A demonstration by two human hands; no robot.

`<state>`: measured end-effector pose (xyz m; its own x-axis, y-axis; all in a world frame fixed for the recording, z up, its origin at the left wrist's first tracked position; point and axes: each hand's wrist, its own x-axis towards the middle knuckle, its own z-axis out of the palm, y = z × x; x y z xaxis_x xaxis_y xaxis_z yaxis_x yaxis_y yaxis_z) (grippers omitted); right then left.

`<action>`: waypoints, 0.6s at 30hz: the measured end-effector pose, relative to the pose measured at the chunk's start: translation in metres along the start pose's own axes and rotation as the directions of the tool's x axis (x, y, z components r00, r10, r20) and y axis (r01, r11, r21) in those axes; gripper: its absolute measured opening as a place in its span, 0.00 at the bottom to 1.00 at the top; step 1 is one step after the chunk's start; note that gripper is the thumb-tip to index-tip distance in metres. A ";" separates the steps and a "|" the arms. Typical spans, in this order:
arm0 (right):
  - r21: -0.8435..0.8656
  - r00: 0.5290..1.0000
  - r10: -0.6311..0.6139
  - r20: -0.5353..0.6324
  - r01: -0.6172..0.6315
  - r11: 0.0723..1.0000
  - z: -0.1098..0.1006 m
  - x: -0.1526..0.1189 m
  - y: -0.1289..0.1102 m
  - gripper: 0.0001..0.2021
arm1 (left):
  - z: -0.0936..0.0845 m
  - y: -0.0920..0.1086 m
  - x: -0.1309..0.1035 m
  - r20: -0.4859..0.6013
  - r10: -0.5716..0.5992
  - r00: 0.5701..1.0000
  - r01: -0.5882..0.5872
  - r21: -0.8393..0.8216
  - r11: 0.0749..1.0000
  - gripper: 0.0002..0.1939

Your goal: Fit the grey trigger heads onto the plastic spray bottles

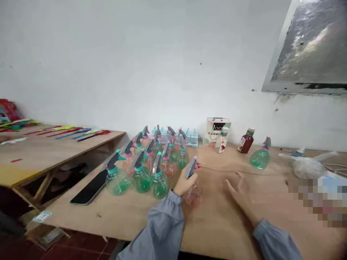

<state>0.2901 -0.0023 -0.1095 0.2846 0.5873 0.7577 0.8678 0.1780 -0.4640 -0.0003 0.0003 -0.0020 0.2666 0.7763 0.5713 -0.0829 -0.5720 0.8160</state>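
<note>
Pale, spotted wall (162, 72) rises beyond both our hands, with a metal-framed pane (306, 54) high to the right. Our left hand (185, 181) is wrapped round the neck of a pink spray bottle (194, 196), just under its grey trigger (190, 169); whether the base rests on wood, we cannot tell. Our right hand (240, 190) holds nothing, fingers spread apart, to the right of that bottle. Were we to swing the left hand outward, we judge, the pink bottle could knock the nearest green spray bottle (159, 186), just left of it, and topple others crowded behind. A loose grip might let the rounded body slip. Under both hands, our brown wooden surface (217, 227) also carries a black phone (89, 189), well left of the left hand, and a crumpled plastic bag (307, 169), right of the right hand. Farther left, a second surface (35, 159) bears coloured strips (70, 133).
</note>
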 end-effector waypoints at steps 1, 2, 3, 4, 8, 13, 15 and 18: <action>-0.032 0.998 0.059 -0.012 -0.060 0.998 -0.011 0.017 0.020 0.40 | 0.000 -0.001 -0.001 -0.007 0.008 1.000 -0.008 0.013 1.000 0.29; -0.070 0.987 0.154 -0.034 -0.156 0.985 -0.021 0.034 0.038 0.42 | 0.000 -0.002 -0.002 -0.014 0.014 1.000 -0.013 0.026 1.000 0.27; -0.104 0.961 0.270 -0.060 -0.275 0.956 -0.030 0.051 0.053 0.44 | 0.000 -0.002 -0.002 -0.022 0.016 1.000 -0.015 0.041 0.999 0.24; -0.117 0.920 0.379 -0.100 -0.389 0.914 -0.038 0.068 0.066 0.46 | 0.000 -0.002 -0.003 -0.027 0.015 1.000 -0.013 0.060 0.998 0.20; -0.078 0.806 0.555 -0.205 -0.579 0.812 -0.052 0.126 0.091 0.50 | -0.001 0.003 -0.005 -0.065 0.006 0.998 0.002 0.115 0.993 0.11; -0.062 0.792 0.589 -0.161 -0.604 0.795 -0.045 0.167 0.098 0.55 | -0.004 0.003 -0.009 -0.251 0.043 0.967 -0.009 0.135 0.991 0.14; -0.055 0.787 0.599 -0.147 -0.612 0.789 -0.043 0.177 0.100 0.54 | -0.004 0.004 -0.011 -0.289 0.039 0.957 -0.007 0.110 0.994 0.16; -0.052 0.774 0.619 -0.136 -0.630 0.775 -0.041 0.186 0.102 0.45 | -0.003 0.011 -0.013 -0.214 0.033 0.976 -0.014 0.090 0.996 0.14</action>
<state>0.4483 0.0931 0.0032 0.8128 0.4569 0.3614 0.5148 -0.2730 -0.8126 -0.0076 -0.0150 0.0002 0.0524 0.7956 0.6035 0.0000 -0.6044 0.7967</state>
